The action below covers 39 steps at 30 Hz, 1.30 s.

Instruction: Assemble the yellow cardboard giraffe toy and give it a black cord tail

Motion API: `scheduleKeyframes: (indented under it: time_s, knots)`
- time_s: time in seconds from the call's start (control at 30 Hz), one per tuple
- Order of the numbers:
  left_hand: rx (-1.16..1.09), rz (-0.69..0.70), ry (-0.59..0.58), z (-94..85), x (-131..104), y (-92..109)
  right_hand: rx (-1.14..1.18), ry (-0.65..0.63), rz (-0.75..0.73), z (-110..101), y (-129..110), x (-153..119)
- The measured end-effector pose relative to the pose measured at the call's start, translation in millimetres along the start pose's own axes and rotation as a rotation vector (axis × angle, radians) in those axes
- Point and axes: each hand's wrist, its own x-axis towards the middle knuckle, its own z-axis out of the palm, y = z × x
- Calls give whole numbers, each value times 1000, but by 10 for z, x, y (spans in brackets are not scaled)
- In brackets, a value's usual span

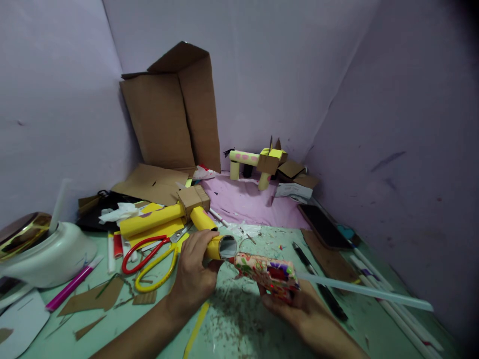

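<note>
My left hand (196, 264) is closed around a short yellow cardboard tube (214, 248), whose open end faces right. In my right hand (295, 304) is a colourfully patterned hot glue gun (264, 269), with a pale glue stick (370, 291) jutting out of its back. The gun's red nozzle is at the rim of the tube; whether it touches cannot be made out. Behind my left hand lie a longer yellow tube (153, 222), a small cardboard box (193, 199) and another short yellow tube (202, 218). Scissors (155, 264) with red and yellow handles rest left of my left hand.
A spotted animal figure of tubes (245, 157) stands at the back on pink cloth (250, 204). Left are a large cardboard box (160, 119), a white pot (63, 254) and a magenta marker (73, 285). Right are a phone (324, 225), a black pen (320, 279) and white sticks (402, 319).
</note>
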Motion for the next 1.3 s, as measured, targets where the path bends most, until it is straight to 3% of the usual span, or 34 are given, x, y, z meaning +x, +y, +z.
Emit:
scheduleKeyframes:
  time_s: [0.9, 1.3]
  knots:
    - [26, 56, -78, -38, 11, 69, 52, -19, 16, 19, 101, -15]
    - [17, 80, -75, -35, -2, 75, -12, 50, 8, 23, 75, 3]
